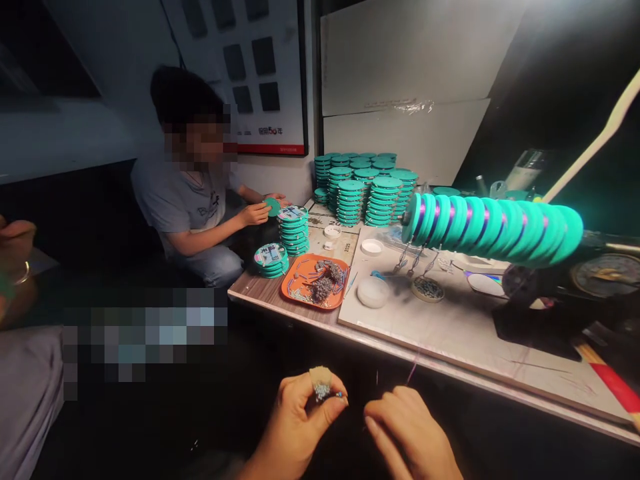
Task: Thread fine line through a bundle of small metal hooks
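Observation:
Below the table edge, my left hand (pixel 300 423) is closed in a pinch, with a tiny dark piece at thumb and fingertip, too small to name. A tan band (pixel 320 375) wraps its index finger, and a cluster of small silvery beads (pixel 323 392) sits against it. Just to the right, my right hand (pixel 407 427) has its fingers curled together. A thin purple line (pixel 413 368) runs up from it toward the table; its fingertips are mostly hidden. Above on the right, a row of turquoise foam spools (pixel 493 227) is mounted on a horizontal shaft.
An orange tray (pixel 287 293) holds small dark parts. Nearby stand a round white dish (pixel 373 293), a dish of metal bits (pixel 428 289) and stacked turquoise spools (pixel 385 200). A seated person (pixel 175 193) holds a green disc; another person's hand (pixel 17 247) shows far left.

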Demonstrator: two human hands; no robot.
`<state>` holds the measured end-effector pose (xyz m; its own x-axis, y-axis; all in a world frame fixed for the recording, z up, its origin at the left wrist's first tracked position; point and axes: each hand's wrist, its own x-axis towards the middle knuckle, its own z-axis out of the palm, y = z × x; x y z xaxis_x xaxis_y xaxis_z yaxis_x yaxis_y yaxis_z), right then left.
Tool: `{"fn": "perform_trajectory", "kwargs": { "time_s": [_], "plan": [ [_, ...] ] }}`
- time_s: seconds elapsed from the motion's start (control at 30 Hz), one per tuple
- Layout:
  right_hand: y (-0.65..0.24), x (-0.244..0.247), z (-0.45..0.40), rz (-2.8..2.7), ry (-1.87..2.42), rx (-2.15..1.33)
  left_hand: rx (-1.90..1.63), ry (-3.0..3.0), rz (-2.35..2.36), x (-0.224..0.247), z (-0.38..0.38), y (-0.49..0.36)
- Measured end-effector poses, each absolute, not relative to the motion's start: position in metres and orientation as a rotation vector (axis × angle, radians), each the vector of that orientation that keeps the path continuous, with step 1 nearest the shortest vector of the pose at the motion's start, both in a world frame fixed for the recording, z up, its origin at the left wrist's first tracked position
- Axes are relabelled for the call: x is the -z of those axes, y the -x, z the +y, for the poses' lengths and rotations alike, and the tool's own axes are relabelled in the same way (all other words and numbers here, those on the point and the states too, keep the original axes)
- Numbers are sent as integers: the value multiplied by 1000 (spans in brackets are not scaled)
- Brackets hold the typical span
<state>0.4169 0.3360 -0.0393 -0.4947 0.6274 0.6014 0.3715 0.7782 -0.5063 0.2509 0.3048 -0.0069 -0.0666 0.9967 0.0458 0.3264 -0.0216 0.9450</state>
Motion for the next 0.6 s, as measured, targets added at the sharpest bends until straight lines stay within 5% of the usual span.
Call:
{"fn": "perform_trajectory", "kwargs": {
  "time_s": [0.6],
  "plan": [
    [-413,20,340,-2337,780,-435,-1182,-1724,1511,28,300,-250]
  ]
}}
